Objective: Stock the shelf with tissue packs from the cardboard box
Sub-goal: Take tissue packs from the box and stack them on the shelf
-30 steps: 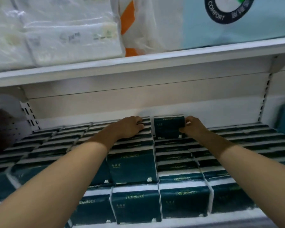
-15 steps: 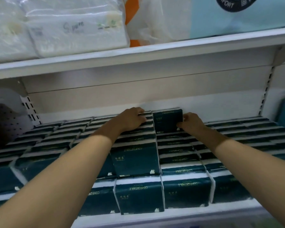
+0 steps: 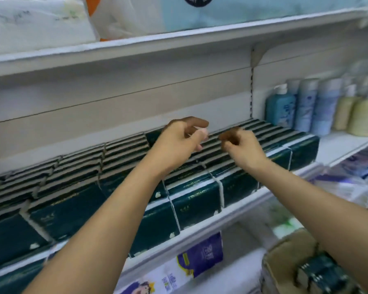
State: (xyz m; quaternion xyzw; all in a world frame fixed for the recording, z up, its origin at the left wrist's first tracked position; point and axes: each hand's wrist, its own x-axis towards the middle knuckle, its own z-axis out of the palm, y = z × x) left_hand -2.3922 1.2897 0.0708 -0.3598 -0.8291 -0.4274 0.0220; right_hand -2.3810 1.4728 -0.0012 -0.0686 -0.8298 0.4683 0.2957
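Nothing held: left hand (image 3: 179,143) and right hand (image 3: 244,149) loosely curled. Next dark green tissue pack (image 3: 321,274) to be gripped squarely from brown cardboard box (image 3: 285,262), near right.

Dark-green tissue packs (image 3: 192,201) line the white shelf (image 3: 239,207); more fill the cardboard box (image 3: 285,252).

dark green tissue packs (image 3: 197,200), white shelf (image 3: 232,211), brown cardboard box (image 3: 285,257)

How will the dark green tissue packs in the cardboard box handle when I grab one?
Probably light and squashy: the tissue packs in the cardboard box look like soft, film-wrapped blocks. The glossy wrap may be a bit slippery. They are flat-sided, so unlikely to roll.
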